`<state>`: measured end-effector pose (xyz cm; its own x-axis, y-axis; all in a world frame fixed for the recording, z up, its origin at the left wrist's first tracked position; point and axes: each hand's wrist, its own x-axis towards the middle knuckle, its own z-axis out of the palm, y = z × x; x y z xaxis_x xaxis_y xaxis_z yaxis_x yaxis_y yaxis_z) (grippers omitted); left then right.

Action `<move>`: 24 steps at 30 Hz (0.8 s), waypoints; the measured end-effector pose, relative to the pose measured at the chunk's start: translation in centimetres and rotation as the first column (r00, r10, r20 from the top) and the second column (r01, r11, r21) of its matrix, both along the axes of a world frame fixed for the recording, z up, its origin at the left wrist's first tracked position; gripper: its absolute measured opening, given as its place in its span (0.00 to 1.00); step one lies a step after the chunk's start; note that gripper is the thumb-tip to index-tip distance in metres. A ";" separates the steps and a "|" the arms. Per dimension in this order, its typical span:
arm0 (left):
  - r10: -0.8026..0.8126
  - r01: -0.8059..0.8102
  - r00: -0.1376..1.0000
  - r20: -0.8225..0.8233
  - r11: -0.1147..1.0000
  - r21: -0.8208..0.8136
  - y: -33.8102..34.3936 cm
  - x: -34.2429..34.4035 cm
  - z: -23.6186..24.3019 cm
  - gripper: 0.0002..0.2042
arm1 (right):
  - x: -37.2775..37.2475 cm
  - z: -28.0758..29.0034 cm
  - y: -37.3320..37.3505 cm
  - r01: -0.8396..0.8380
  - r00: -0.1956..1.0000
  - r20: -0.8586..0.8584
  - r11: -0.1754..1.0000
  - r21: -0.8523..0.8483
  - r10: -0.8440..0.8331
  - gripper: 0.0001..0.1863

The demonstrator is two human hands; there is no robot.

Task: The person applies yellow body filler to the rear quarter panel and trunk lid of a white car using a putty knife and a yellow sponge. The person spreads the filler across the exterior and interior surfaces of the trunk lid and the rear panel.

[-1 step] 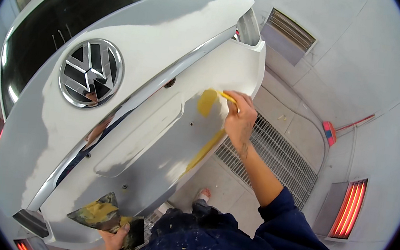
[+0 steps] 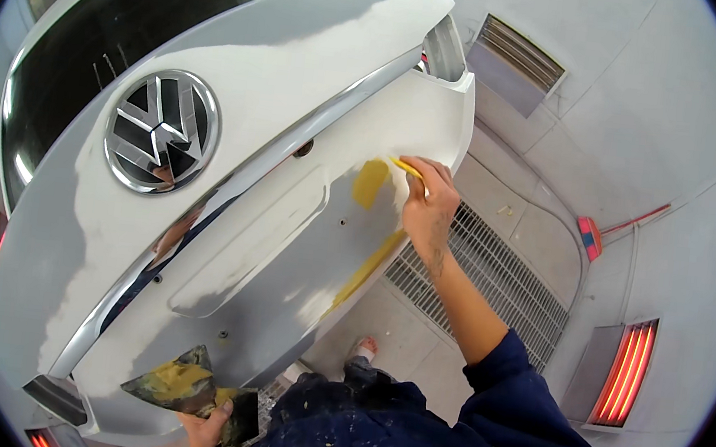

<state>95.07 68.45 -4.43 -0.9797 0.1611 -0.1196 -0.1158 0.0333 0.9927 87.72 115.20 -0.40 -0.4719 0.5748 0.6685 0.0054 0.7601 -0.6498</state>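
Head view: where's the yellow spreader (image 2: 407,168)?

Just beside the yellow patch (image 2: 370,184), pinched in the right hand (image 2: 431,207); the left hand (image 2: 208,425) clasps the smeared board (image 2: 175,381).

Handling?

Probably light, flexible; hold its back edge.

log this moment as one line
right hand: holds yellow spreader near yellow patch on trunk lid | left hand: holds smeared board

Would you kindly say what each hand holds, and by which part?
Left hand: a smeared board, by its near edge. Right hand: a yellow spreader, by its right end.
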 end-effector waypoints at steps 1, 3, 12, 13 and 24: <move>-0.001 0.001 1.000 -0.016 1.000 -0.016 0.6 -0.2 0.8 0.29 | -0.2 -0.2 0.1 0.006 1.000 0.002 1.000 0.012 -0.006 0.23; 0.034 -0.034 0.999 0.006 0.999 -0.004 1.4 -0.1 1.5 0.32 | -0.9 -0.7 -0.1 0.010 1.000 0.012 0.999 0.033 -0.010 0.22; -0.016 0.017 1.000 -0.017 0.999 0.030 0.1 -0.1 -1.1 0.30 | 3.9 0.5 -4.8 -0.135 0.982 0.099 0.967 -0.214 0.159 0.17; -0.021 0.022 0.999 -0.032 0.999 0.025 -0.2 -0.2 -1.7 0.31 | 4.2 0.9 -4.3 -0.109 0.994 -0.024 0.951 -0.290 0.107 0.15; -0.388 0.133 0.843 -0.373 0.821 -0.555 -4.9 -1.4 -5.7 0.36 | 7.4 0.8 2.3 -0.156 0.986 0.032 0.981 -0.111 0.161 0.11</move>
